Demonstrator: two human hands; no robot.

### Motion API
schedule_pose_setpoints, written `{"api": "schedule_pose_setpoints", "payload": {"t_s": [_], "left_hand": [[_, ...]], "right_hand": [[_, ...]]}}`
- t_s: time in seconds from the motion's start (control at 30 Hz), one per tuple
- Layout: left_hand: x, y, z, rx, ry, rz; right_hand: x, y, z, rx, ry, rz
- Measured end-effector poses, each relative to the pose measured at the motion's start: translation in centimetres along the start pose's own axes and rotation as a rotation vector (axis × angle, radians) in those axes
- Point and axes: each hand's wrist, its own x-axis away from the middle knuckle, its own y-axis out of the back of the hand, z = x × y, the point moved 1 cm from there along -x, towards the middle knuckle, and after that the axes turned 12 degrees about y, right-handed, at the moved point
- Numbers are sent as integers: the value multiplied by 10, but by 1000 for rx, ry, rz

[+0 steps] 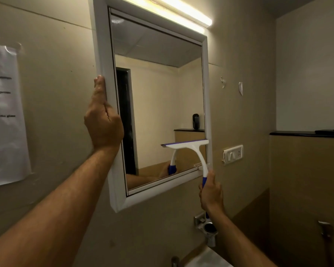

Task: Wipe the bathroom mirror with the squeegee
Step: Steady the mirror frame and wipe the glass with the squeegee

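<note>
Head view: your left hand [102,120] is bracing left edge of white-framed rectangular wall mirror [158,105], fingers straight and together along frame, thumb side toward glass. Your right hand [210,191] is gripping blue handle of white plastic squeegee [189,149], fingers curled round it. Squeegee blade is lying against glass at lower right, near frame's right side. Lit tube light [183,12] is glowing above mirror; white switch plate [233,154] is sitting on wall to right; paper notice [5,112] is hanging at left.
</note>
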Motion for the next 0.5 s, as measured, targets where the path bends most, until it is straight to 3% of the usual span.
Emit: {"api": "schedule_pose_setpoints", "payload": {"t_s": [0.1,0.2,0.3,0.5], "left_hand": [[-1,0,0,-1,5,2],[0,1,0,-2,5,1],[0,0,1,4,-2,-7],[0,0,0,-12,1,-9]], "right_hand": [[6,3,0,51,-4,13],[-4,10,14,-178,-103,-87],[-24,11,36,-256,-68,-122],[-15,-1,24,-177,-96,-54]]}}
